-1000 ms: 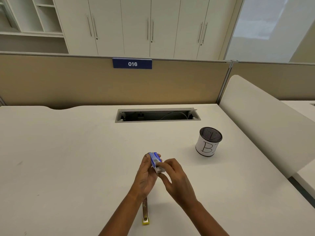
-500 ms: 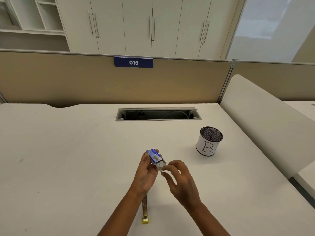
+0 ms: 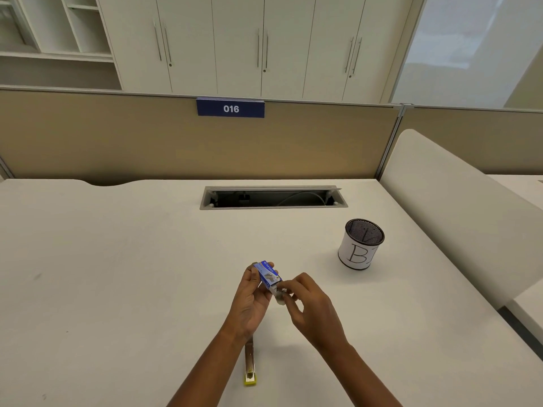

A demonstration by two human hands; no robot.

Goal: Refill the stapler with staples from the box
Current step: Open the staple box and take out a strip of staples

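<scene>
My left hand holds a small blue staple box above the white desk, tilted with its open end toward the lower right. At that open end my right hand pinches a grey strip of staples between thumb and fingertips. The stapler lies open on the desk under my left wrist, a metal channel with a yellow end pointing toward me; its far part is hidden by my hand.
A black mesh pen cup with a white paper marked "B" stands to the right. A cable slot is cut into the desk at the back, before a beige partition. A white padded divider rises on the right.
The box has tilted so its open end faces my right hand. My right fingers have drawn a grey staple strip partly out of it.
</scene>
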